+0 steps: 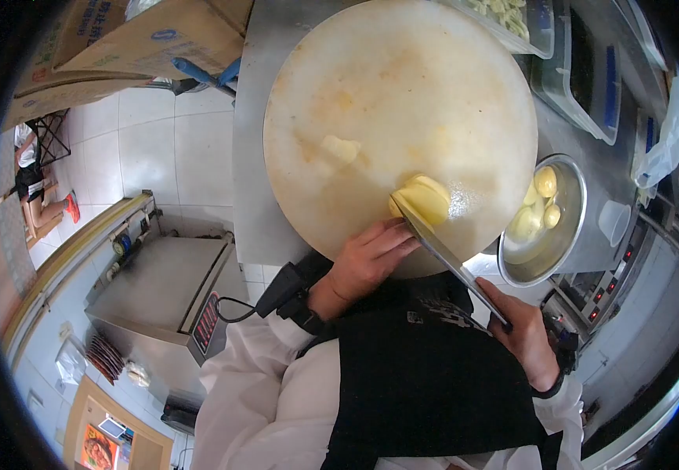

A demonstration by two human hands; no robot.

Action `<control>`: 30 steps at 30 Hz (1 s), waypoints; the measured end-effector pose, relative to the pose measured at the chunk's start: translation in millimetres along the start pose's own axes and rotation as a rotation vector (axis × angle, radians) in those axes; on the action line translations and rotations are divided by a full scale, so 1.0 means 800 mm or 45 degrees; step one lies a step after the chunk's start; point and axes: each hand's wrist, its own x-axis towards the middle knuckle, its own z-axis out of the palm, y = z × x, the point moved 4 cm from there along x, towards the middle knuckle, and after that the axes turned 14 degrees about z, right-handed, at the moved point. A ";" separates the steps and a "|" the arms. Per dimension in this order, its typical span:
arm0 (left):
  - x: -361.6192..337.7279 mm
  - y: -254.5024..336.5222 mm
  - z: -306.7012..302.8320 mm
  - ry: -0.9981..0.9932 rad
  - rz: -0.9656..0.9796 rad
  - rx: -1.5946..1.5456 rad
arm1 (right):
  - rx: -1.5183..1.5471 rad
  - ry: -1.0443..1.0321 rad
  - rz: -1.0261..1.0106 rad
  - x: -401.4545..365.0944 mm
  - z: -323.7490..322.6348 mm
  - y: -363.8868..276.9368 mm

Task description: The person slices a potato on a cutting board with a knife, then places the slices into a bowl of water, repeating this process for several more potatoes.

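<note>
Just below the middle of the frame, a peeled potato (425, 196) lies on the near edge of the round cutting board (402, 102), its long axis running left to right. The knife (445, 258) slants from the lower right, tip at the potato's left end. The right hand (523, 329) is closed around the handle. The left hand (363, 262) is nearer, fingers half-curled with tips at the potato's near side; the blade hides whether they pinch it. A cut piece (339, 149) lies up-left on open board. The metal bowl (570, 235) of potatoes sits right on the steel surface (253, 157).
</note>
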 end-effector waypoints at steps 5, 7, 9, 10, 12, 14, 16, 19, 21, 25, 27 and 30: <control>0.015 0.002 -0.008 -0.102 -0.061 0.039 | 0.080 0.056 -0.040 0.048 0.029 0.000; 0.012 0.002 -0.008 -0.089 -0.054 0.038 | 0.136 0.175 -0.226 0.053 0.031 0.005; 0.011 0.003 -0.007 -0.097 -0.045 0.038 | 0.135 0.132 -0.174 0.042 0.023 0.009; 0.011 0.002 -0.007 -0.103 -0.040 0.039 | 0.131 0.085 -0.122 0.035 0.018 0.010; -0.002 0.001 -0.001 -0.059 -0.044 0.011 | 0.076 0.030 -0.068 0.012 0.002 0.001; -0.004 -0.001 -0.003 -0.016 -0.041 -0.004 | -0.046 0.010 -0.040 -0.003 -0.004 -0.006; 0.004 -0.002 -0.007 -0.017 -0.016 -0.030 | -0.013 0.007 -0.044 0.000 -0.001 -0.005; 0.001 0.001 -0.006 -0.034 -0.064 -0.021 | -0.014 0.026 -0.036 0.023 0.015 -0.006; 0.002 0.002 -0.005 -0.040 -0.067 -0.014 | -0.040 0.061 -0.026 0.042 0.024 -0.008; 0.010 0.001 -0.008 -0.083 -0.056 0.007 | 0.086 0.092 -0.101 0.052 0.026 -0.005; 0.010 0.002 -0.010 -0.061 -0.044 0.017 | 0.103 0.101 -0.131 0.041 0.019 0.000; 0.001 0.003 -0.006 -0.004 -0.033 0.012 | 0.044 0.020 -0.066 0.006 0.002 -0.006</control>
